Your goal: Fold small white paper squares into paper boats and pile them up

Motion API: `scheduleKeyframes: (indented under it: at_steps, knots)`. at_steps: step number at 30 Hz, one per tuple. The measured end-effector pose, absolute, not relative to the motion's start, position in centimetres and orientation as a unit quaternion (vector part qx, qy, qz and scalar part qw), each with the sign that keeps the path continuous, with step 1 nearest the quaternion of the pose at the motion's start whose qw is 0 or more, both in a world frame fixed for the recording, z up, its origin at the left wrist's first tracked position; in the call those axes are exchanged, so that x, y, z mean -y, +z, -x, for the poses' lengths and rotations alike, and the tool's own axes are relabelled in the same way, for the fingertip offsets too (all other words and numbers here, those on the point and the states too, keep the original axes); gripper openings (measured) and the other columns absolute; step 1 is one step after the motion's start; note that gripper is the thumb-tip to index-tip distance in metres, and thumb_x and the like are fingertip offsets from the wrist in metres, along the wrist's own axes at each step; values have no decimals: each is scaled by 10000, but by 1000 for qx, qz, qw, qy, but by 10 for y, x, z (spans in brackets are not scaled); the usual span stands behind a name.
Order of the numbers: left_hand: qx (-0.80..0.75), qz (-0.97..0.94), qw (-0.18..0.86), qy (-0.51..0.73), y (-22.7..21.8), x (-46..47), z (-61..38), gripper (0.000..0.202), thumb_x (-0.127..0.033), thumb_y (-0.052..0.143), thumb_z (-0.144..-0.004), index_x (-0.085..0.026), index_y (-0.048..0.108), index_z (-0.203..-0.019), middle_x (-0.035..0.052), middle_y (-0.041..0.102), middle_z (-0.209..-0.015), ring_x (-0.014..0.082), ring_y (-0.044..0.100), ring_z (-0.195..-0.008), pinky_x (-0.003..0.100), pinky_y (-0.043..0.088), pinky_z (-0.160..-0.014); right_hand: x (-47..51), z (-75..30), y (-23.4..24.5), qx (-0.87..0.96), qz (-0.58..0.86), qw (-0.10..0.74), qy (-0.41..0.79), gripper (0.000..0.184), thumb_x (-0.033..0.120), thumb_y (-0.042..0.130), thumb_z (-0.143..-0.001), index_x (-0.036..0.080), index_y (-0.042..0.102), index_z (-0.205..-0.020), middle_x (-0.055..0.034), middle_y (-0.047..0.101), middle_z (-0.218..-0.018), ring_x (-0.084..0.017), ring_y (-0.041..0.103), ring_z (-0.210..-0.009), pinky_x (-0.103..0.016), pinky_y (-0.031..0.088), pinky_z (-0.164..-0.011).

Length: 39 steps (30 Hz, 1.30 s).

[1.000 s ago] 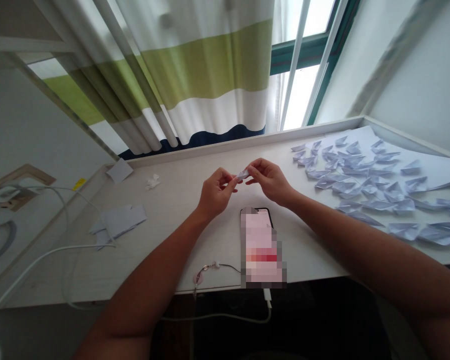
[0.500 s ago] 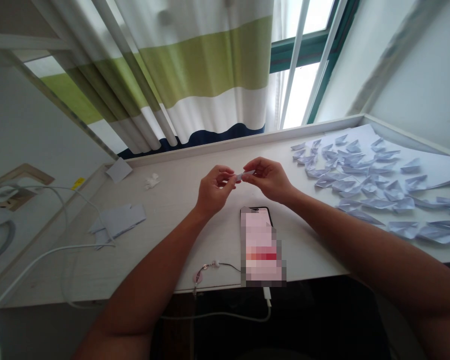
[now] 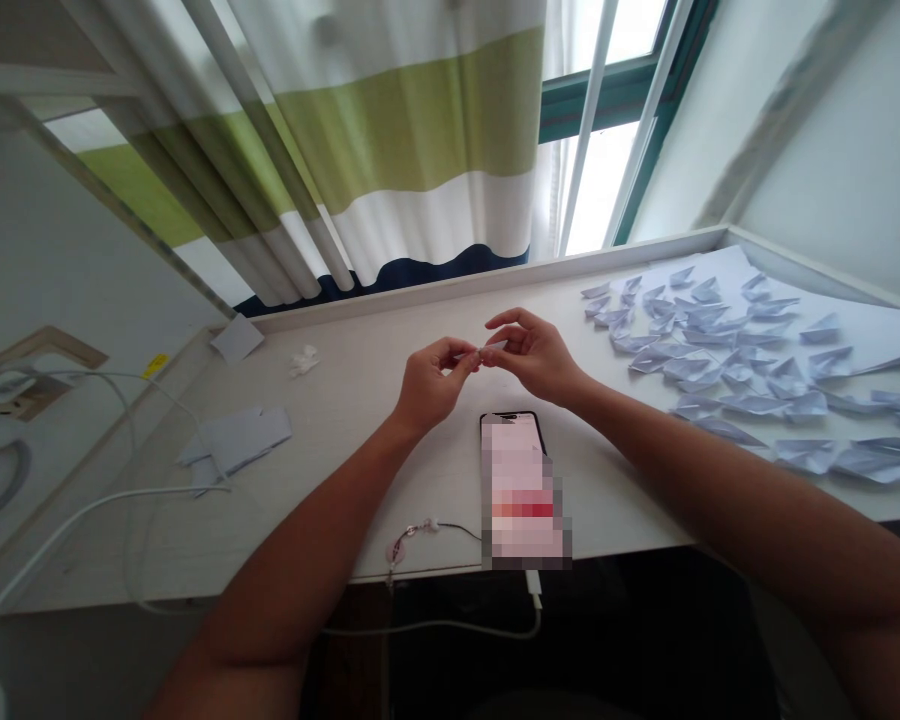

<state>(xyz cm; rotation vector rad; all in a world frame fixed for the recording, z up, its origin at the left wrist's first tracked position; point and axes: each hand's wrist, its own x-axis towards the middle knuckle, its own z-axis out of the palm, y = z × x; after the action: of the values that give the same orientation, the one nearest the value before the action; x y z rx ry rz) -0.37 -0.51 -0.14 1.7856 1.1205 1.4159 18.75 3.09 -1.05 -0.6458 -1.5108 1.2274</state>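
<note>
A small folded piece of white paper [image 3: 487, 349] is pinched between the fingertips of my left hand [image 3: 433, 382] and my right hand [image 3: 532, 355]. The right index finger is lifted above it. Both hands hover over a white desk [image 3: 360, 470], just beyond a smartphone [image 3: 521, 490] whose screen is pixelated. To the right lie many small folded paper boats [image 3: 720, 350], partly on a large white paper sheet [image 3: 855, 325]. Neither hand touches them.
On the left lie white paper strips [image 3: 236, 443], a paper square [image 3: 238, 338] and a crumpled white scrap [image 3: 304, 361]. A white cable [image 3: 120, 495] crosses the desk's left side, and a charging cable [image 3: 534, 590] runs from the phone over the front edge.
My right fingers have spread, with the index finger lifting off the paper. Both hands have risen slightly, and the small paper now sits lower between the fingertips.
</note>
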Motion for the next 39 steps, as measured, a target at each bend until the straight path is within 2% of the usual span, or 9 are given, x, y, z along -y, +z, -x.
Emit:
scheduleKeyframes:
  at_steps: [6,12,15,18,23,27,32,39]
  knots:
    - [-436,-687,223,537,-6,9,-1,164,-397,803,-960,-236,831,-949,53,852,-971,222,793,-895,374,653,-848,-33,-186,-20,609,284,496,550,575,663,921,-803,199,730,-1084,-20,788,-793,-186,763,-691,-379,671,-712]
    - [-430,-672,303,521,-4,12,-2,221,-406,827,-927,-207,835,-1023,78,858,-994,220,813,-879,347,655,-800,-31,-186,-15,612,272,523,527,555,646,938,-795,193,753,-1056,-9,763,-791,-175,750,-705,-355,672,-708]
    - [-427,-635,344,544,-4,8,-1,283,-433,868,-890,-187,807,-1015,67,841,-909,197,786,-801,333,640,-754,-30,-188,-14,630,265,506,526,534,646,896,-850,188,780,-1100,-22,777,-842,-163,740,-704,-343,662,-699]
    - [-412,-600,389,565,-6,2,1,416,-450,913,-843,-187,755,-1124,35,821,-823,177,756,-727,326,628,-722,-30,-189,-15,649,256,485,527,525,659,848,-893,195,798,-1132,-35,798,-902,-153,730,-705,-338,657,-702]
    - [-405,-585,424,560,-8,-2,4,512,-489,907,-841,-197,705,-1209,40,837,-897,183,779,-773,364,657,-809,-33,-190,-17,657,263,474,524,585,695,813,-904,202,783,-1217,-32,803,-901,-158,728,-698,-356,664,-714]
    - [-406,-574,442,556,-8,-1,3,497,-422,903,-832,-196,699,-1225,36,835,-898,190,788,-782,391,679,-832,-33,-189,-19,652,276,501,498,528,665,831,-898,202,776,-1145,-25,790,-834,-168,731,-696,-356,647,-689]
    - [-414,-565,459,546,-7,-1,3,453,-337,900,-800,-180,724,-1187,37,828,-879,192,783,-774,391,691,-796,-28,-188,-16,666,277,496,484,414,586,833,-917,195,783,-1043,-44,797,-842,-176,738,-723,-369,646,-709]
    - [-454,-615,388,515,-8,-1,7,224,-351,881,-825,-170,792,-922,48,805,-779,177,750,-676,313,641,-653,-28,-189,-19,696,300,461,461,322,490,809,-930,192,796,-1050,-66,822,-880,-200,760,-734,-396,642,-725]
